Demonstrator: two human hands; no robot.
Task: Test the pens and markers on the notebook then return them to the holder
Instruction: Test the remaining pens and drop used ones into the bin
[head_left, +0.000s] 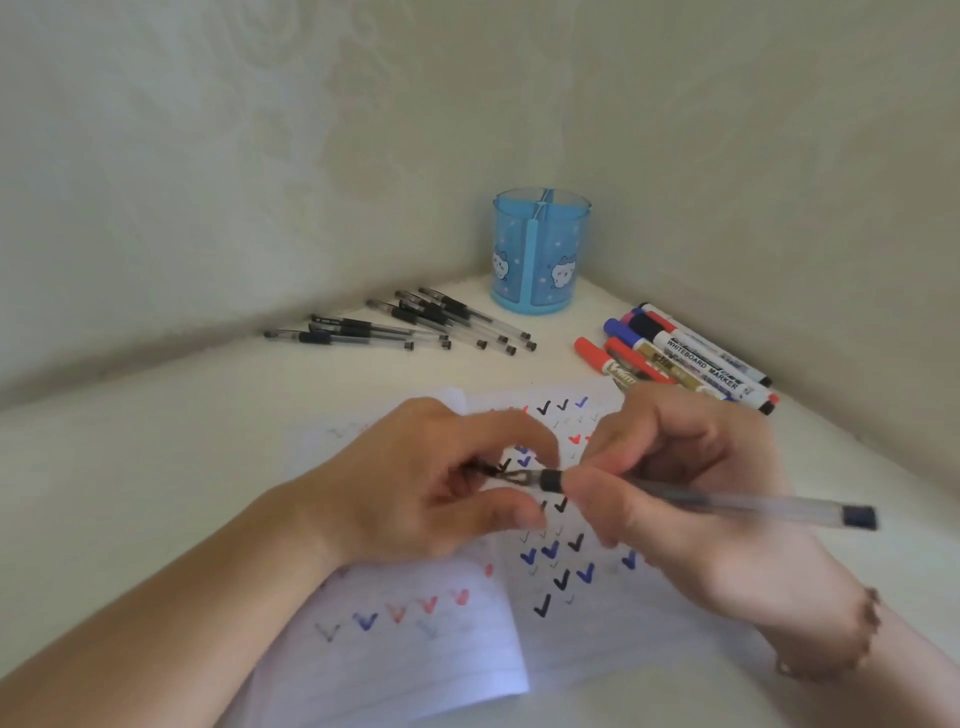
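Note:
An open notebook (415, 649) lies before me, its pages covered in black, blue and red tick marks. My right hand (691, 493) grips a clear gel pen (727, 503) by its barrel, the black end pointing right. My left hand (431, 488) pinches the pen's cap (498, 472) at the tip end, just above the page. The blue translucent holder (540, 252) stands in the corner with nothing sticking out of it. Several black gel pens (415, 325) lie to its left. Several whiteboard markers (680, 356) lie to its right.
The white table (156, 467) runs into a corner between two pale walls (208, 156). A beaded bracelet (852, 644) sits on my right wrist.

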